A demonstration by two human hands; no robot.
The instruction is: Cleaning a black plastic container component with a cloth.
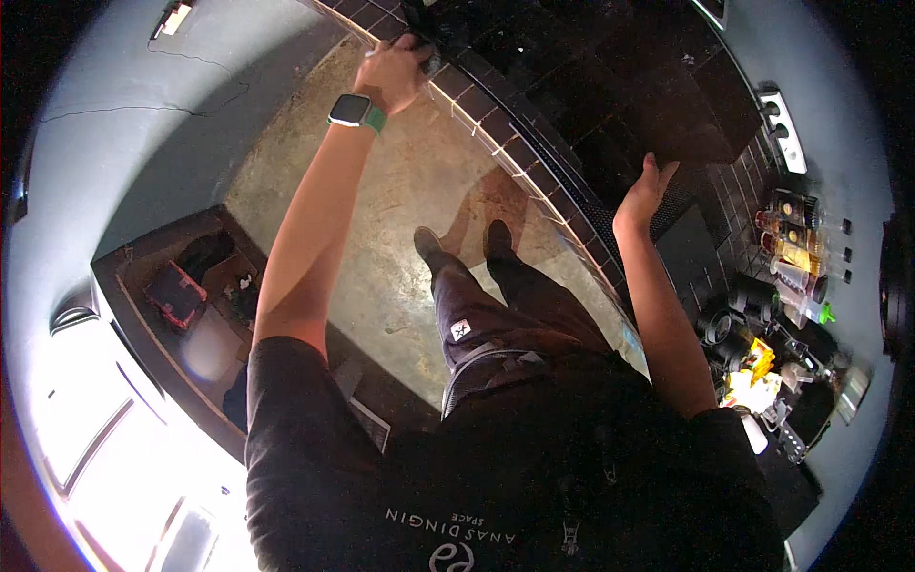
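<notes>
My left hand (389,74), with a green-strapped smartwatch (351,110) on its wrist, is at the edge of a dark tiled counter (486,107). Its fingers curl down by a dark, blurred object (432,58), and the grip is unclear. Farther right, my right hand (641,194) is raised over the counter, thumb and a finger apart. Those fingertips are at the lower edge of a dark box-like thing (704,118). Whether they bear its weight cannot be told in the gloom.
Bottles (793,243) and mixed clutter (754,379) crowd the counter's right end, below a white power strip (788,136). A brown wooden shelf unit (143,300) with several items stands on the left. Concrete floor (386,186) lies around my shoes.
</notes>
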